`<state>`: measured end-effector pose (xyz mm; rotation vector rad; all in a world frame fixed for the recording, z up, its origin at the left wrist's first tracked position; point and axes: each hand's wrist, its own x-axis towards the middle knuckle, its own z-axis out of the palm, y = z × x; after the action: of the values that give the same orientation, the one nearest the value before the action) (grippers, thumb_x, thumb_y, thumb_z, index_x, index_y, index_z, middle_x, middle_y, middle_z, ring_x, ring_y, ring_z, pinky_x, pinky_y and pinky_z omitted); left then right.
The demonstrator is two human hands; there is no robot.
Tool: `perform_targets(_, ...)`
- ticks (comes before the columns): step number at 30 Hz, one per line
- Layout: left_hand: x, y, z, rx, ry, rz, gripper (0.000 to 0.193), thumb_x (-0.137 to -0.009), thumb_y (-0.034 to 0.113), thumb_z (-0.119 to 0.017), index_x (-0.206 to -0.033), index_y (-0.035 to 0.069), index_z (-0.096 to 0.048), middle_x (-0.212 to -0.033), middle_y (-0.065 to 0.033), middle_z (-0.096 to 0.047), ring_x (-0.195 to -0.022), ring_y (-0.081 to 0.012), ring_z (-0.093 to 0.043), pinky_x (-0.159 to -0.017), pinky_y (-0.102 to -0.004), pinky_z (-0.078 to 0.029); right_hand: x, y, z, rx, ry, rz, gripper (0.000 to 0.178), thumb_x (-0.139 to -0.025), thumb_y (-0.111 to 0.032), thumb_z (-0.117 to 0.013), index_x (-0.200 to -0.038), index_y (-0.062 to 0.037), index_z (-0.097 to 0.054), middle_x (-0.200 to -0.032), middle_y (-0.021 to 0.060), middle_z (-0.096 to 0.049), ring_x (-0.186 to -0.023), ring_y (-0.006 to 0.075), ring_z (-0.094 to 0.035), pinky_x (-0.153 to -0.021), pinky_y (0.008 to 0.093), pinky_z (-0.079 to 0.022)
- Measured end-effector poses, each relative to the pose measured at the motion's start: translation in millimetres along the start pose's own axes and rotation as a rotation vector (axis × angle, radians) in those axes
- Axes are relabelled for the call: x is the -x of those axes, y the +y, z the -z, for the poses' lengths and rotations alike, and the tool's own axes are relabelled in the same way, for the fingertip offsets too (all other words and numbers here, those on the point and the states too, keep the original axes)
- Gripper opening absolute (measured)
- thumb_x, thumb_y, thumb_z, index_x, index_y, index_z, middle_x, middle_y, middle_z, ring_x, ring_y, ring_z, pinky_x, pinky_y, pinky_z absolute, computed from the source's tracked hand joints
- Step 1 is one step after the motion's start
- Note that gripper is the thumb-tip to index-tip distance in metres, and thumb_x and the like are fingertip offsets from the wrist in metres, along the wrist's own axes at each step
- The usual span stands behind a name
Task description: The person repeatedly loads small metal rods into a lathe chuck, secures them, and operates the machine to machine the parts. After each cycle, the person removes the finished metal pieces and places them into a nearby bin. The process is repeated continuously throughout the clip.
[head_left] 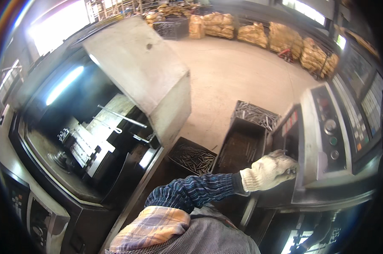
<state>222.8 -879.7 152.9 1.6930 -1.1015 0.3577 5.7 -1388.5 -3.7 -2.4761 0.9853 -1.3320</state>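
My left hand (269, 170), in a cream knitted work glove, reaches across to the right, beside the lower left edge of a machine's control panel (312, 144). Its fingers are curled in. Small dark spots show at the fingertips; what they hold, if anything, I cannot make out. A blue striped oversleeve (195, 191) covers the forearm, with a plaid sleeve (153, 226) above it. My right hand is out of sight. Below the panel, at the lower right, part of a machine's lit interior (291, 242) shows bright metal parts and a dark shape.
On the left stands an open lathe-like machine (83, 148) with a lit interior and a pale door panel (145, 63). Between the machines are a bin of metal rods (193, 157), a dark tray (241, 142) and a bin of metal pieces (255, 113). Yellowish wrapped bundles (219, 25) line the back.
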Motion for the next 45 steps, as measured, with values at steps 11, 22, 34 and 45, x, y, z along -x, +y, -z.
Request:
perform_targets(11, 125.6, 23.4, 192.7, -0.205, 0.193, 0.207, 0.024, -0.092, 0.020, -0.072, -0.114, 0.013, -0.069, -0.121, -0.0085, -0.068, -0.127, -0.0328, -0.058, -0.117, -0.0545, -0.037, 131.4, -379.1, -49.9, -1.124, -0.417, 0.027, 0.029, -0.104, -0.020, -0.057, -0.124, -0.0001, -0.066, -0.112, 0.0122, -0.072, -0.097, 0.0264, -0.069, -0.083, 0.0335, -0.056)
perform_targets(22, 282.4, 62.2, 344.8, -0.422, 0.785, 0.556, 0.026, -0.098, 0.018, -0.068, -0.122, 0.009, -0.069, -0.135, -0.0151, -0.062, -0.134, -0.0330, -0.053, -0.117, -0.0453, -0.037, 334.5, -773.3, 10.5, -1.340, -1.513, 1.333, 0.038, -0.101, -0.011, -0.065, -0.138, -0.0037, -0.059, -0.128, 0.0050, -0.065, -0.115, 0.0112, -0.061, -0.097, 0.0277, -0.051)
perform_targets(34, 435.9, 33.2, 494.0, -0.792, 1.373, 1.258, 0.037, -0.103, 0.031, -0.061, -0.135, 0.012, -0.064, -0.095, -0.0078, -0.075, -0.083, -0.0176, -0.071, -0.076, -0.0318, -0.059, 463.7, -880.3, -0.7, -1.488, -1.923, 1.057, 0.030, -0.097, -0.013, -0.072, -0.125, -0.0023, -0.068, -0.106, 0.0069, -0.074, -0.093, 0.0127, -0.068, -0.081, 0.0290, -0.056)
perform_targets(45, 652.7, 55.3, 622.2, -1.714, -0.303, 2.582, 0.036, -0.094, 0.024, -0.059, -0.121, 0.005, -0.073, -0.130, -0.0268, -0.066, -0.081, -0.0383, -0.073, -0.049, -0.0576, -0.051, 463.4, -907.8, -70.1, -1.411, -1.975, 0.982, 0.025, -0.100, -0.013, -0.068, -0.121, -0.0010, -0.070, -0.108, 0.0101, -0.074, -0.096, 0.0147, -0.069, -0.085, 0.0306, -0.056)
